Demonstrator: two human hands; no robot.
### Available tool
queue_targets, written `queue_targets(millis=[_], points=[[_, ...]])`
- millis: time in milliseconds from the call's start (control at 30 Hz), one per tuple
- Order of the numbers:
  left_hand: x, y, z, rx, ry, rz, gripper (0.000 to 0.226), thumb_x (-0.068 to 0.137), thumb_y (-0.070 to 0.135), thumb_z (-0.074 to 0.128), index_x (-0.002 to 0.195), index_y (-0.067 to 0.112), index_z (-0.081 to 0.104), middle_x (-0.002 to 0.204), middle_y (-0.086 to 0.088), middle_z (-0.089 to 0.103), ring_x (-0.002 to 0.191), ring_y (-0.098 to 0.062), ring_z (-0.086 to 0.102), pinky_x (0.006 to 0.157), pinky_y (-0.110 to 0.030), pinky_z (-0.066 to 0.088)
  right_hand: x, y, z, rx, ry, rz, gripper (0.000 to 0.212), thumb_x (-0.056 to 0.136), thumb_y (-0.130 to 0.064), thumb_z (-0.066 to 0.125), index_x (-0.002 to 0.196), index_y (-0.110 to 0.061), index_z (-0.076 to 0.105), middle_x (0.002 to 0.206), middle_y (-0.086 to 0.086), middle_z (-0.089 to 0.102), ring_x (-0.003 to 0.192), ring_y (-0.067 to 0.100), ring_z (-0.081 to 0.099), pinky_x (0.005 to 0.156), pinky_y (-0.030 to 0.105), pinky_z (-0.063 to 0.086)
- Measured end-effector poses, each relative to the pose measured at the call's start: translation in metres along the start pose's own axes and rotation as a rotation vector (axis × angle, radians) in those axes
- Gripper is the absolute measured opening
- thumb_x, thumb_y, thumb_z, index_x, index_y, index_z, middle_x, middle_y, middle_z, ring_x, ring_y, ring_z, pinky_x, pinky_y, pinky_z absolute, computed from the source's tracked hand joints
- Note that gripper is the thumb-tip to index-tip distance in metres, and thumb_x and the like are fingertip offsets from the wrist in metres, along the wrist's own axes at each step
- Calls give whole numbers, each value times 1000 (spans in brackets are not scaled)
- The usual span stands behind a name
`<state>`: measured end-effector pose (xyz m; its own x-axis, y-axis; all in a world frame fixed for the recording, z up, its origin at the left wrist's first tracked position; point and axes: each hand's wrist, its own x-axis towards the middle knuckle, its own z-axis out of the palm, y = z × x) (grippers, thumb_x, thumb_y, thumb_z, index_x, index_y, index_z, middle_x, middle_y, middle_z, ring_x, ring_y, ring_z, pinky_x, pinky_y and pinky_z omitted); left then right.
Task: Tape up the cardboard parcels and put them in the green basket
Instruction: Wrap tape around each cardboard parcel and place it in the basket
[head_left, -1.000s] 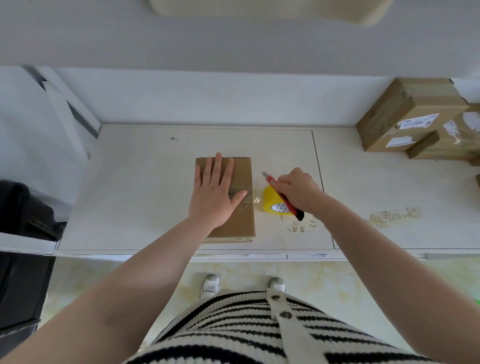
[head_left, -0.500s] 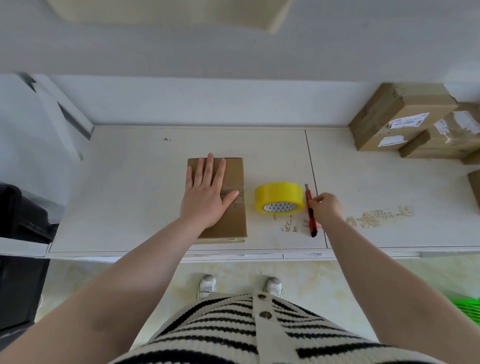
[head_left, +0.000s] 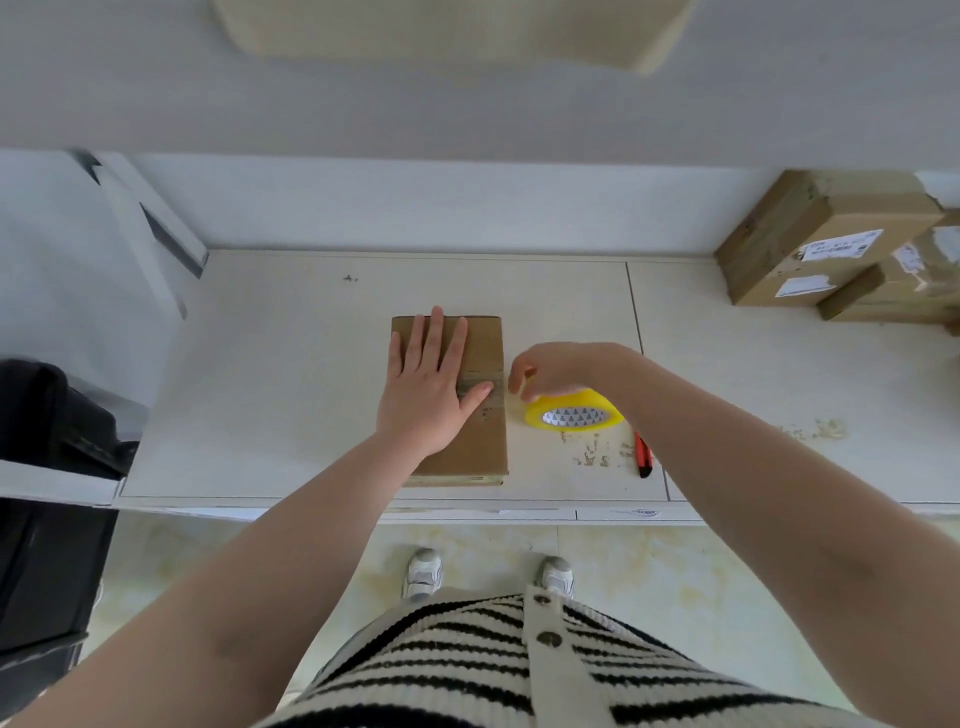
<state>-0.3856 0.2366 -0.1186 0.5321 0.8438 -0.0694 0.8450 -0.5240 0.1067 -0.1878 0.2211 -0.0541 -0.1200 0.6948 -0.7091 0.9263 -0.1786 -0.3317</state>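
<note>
A flat brown cardboard parcel (head_left: 483, 441) lies on the white table (head_left: 285, 389), with a strip of clear tape across its middle. My left hand (head_left: 428, 389) presses flat on it, fingers straight and thumb on the tape strip. My right hand (head_left: 563, 366) hovers over the yellow tape roll (head_left: 571, 415), which lies just right of the parcel. Its fingers hang curled by the parcel's right edge and I see nothing in them. A red and black utility knife (head_left: 643, 456) lies on the table right of the roll. No green basket shows in this view.
Several taped cardboard parcels (head_left: 815, 239) with white labels are stacked at the table's back right. A dark bin or case (head_left: 47, 441) stands left of the table. A wall runs behind the table. My shoes and striped clothing show below the front edge.
My right hand laid the knife on the table right of the tape roll, then moved left over the roll toward the parcel's right edge. My left hand stayed flat on the parcel.
</note>
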Motion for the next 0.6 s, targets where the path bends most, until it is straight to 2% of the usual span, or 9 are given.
queue_targets(millis=[67, 167, 300, 333, 400, 467, 600], points=[[0, 0, 0, 1, -2, -2, 84, 89, 71, 9, 158, 24, -5, 165, -8, -12, 152, -26, -10, 121, -45, -10, 0, 3, -1, -1, -1, 12, 18, 91, -23, 62, 108, -24, 67, 118, -5, 62, 115, 20, 55, 102, 39, 44], [0, 0, -1, 6, 0, -3, 84, 90, 71, 9, 158, 24, -6, 165, -7, -13, 152, -26, -11, 121, -45, -10, -2, 10, 0, 47, 27, 25, 16, 88, -29, 67, 103, -23, 71, 111, -5, 64, 107, 18, 56, 98, 38, 46], [0, -1, 0, 0, 3, 4, 84, 90, 71, 7, 158, 24, -6, 165, -7, -14, 152, -26, -11, 121, -45, -11, -5, 17, 6, 205, 166, 2, 1, 87, -20, 68, 87, -20, 68, 95, -4, 63, 92, 17, 57, 76, 27, 45], [0, -1, 1, 0, 3, 6, 84, 90, 71, 7, 158, 24, -6, 165, -7, -14, 152, -26, -11, 121, -45, -11, -7, 19, 6, 224, 182, -7, 3, 87, -17, 68, 85, -20, 67, 94, -1, 65, 91, 18, 58, 75, 26, 45], [1, -1, 1, 1, 3, 6, 84, 90, 71, 6, 158, 24, -6, 165, -7, -14, 152, -26, -11, 121, -45, -10, -13, 25, 9, 253, 182, -32, 6, 86, -13, 68, 84, -19, 68, 100, 4, 69, 94, 20, 60, 83, 30, 47], [2, -1, 1, -3, 4, 6, 84, 89, 71, 6, 158, 25, -7, 165, -6, -15, 152, -26, -12, 121, -44, -11, -25, 32, 13, 291, 186, -71, 7, 86, -12, 69, 83, -18, 68, 102, 2, 69, 97, 17, 60, 86, 25, 45], [0, 3, -4, 20, -16, -6, 84, 88, 70, 5, 157, 25, -12, 164, -12, -19, 151, -30, -16, 119, -49, -14, -51, 43, 22, 542, 371, -66, 7, 87, -10, 69, 84, -17, 68, 93, -5, 66, 86, 6, 58, 72, 19, 39]])
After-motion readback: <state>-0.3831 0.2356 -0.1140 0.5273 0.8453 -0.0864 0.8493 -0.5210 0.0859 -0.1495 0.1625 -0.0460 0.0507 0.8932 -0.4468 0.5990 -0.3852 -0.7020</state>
